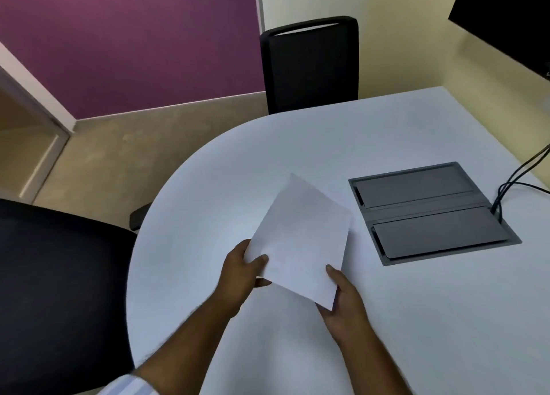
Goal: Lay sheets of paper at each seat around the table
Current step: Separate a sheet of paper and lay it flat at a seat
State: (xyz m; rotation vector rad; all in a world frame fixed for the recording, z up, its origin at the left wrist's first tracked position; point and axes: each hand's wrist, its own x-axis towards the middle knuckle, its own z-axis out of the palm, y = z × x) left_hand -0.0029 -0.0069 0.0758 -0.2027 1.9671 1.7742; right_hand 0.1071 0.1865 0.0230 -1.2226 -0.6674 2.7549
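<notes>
Above the table [387, 132], my left hand [241, 272] and right hand [342, 299] pinch the light, floppy paper [300, 243] by its near corners.

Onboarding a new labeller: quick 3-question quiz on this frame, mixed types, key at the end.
1. True or false: both hands hold the paper.
2. Which lies right of the paper? A) grey cable box B) a laptop C) a mug
3. How many chairs are in view?

Key:
1. True: the left hand and the right hand each have a grip on a near edge.
2. A
3. Two: one chair across the table, another chair at left.
</notes>
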